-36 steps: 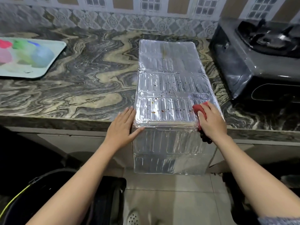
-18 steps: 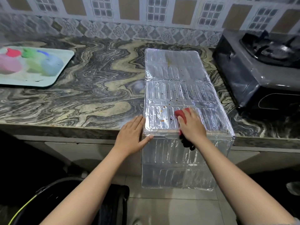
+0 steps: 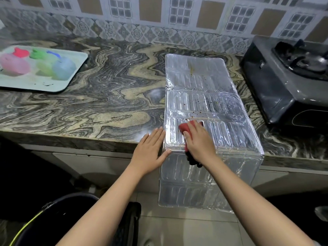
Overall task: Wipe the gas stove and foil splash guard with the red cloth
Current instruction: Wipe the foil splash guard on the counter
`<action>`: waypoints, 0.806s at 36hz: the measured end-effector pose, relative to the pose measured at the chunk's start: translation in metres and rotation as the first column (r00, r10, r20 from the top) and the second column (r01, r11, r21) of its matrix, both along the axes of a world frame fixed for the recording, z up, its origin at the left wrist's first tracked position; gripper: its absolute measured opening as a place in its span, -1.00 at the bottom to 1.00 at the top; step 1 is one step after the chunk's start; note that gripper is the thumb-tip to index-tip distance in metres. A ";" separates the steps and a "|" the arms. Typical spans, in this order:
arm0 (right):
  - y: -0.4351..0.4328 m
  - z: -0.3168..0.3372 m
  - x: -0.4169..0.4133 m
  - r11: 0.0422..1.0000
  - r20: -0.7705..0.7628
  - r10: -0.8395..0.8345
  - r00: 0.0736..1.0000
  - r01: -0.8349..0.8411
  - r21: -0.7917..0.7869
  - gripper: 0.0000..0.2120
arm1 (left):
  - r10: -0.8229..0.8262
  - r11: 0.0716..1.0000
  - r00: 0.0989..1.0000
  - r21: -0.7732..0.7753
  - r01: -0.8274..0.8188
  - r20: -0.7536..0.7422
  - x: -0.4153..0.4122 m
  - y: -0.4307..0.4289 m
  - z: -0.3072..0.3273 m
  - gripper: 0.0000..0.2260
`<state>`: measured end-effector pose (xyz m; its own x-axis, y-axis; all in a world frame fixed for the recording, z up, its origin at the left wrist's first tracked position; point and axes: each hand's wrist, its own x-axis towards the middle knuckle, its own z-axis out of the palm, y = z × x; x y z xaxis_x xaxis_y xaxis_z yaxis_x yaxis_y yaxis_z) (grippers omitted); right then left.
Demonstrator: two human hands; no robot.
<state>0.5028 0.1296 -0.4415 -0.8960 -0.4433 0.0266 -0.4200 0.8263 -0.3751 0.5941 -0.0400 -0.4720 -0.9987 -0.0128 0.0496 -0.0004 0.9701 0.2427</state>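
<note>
The foil splash guard (image 3: 204, 89) lies flat on the marble counter, its near panels folded down over the counter's front edge. Brown and red specks dot its middle panel. My right hand (image 3: 199, 144) presses the red cloth (image 3: 186, 127) onto the guard's near left part; a dark end of the cloth hangs below my wrist. My left hand (image 3: 150, 153) lies flat with fingers spread against the guard's left edge at the counter's corner, thumb on the foil. The grey gas stove (image 3: 284, 80) stands at the right, apart from both hands.
A pale tray (image 3: 53, 86) with several coloured plastic cups sits at the counter's far left. A tiled wall (image 3: 159, 23) backs the counter. Below, a dark bucket with a yellow handle (image 3: 58, 222) stands on the floor by my left arm.
My right hand has slid the red cloth leftward across the guard's near panel, from its right edge to its left part. My left hand has stayed on the left edge.
</note>
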 end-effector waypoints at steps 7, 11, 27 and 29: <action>-0.042 -0.001 0.005 0.998 0.009 0.060 0.998 -0.060 -0.012 -0.54 | -0.029 0.999 1.000 0.018 0.029 -0.003 -0.001 -0.001 0.000 -0.31; -0.055 0.000 0.000 0.998 0.022 0.055 0.998 -0.054 -0.013 -0.55 | -0.024 0.999 1.000 0.034 0.024 -0.005 0.000 -0.003 -0.001 -0.38; -0.070 0.001 -0.047 0.997 0.048 0.070 0.996 -0.068 -0.030 -0.56 | 0.044 0.999 0.999 0.024 -0.043 -0.014 0.003 0.006 0.001 -0.38; -0.066 0.001 -0.054 0.997 0.056 0.079 0.995 -0.078 -0.021 -0.56 | 0.055 0.998 0.998 0.009 -0.055 -0.001 0.003 0.008 0.005 -0.38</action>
<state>0.4489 0.0638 -0.4403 -0.8588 -0.5122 -0.0142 -0.4610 0.7844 -0.4151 0.5973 -0.0321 -0.4668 -0.9964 -0.0682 0.0500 -0.0535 0.9664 0.2512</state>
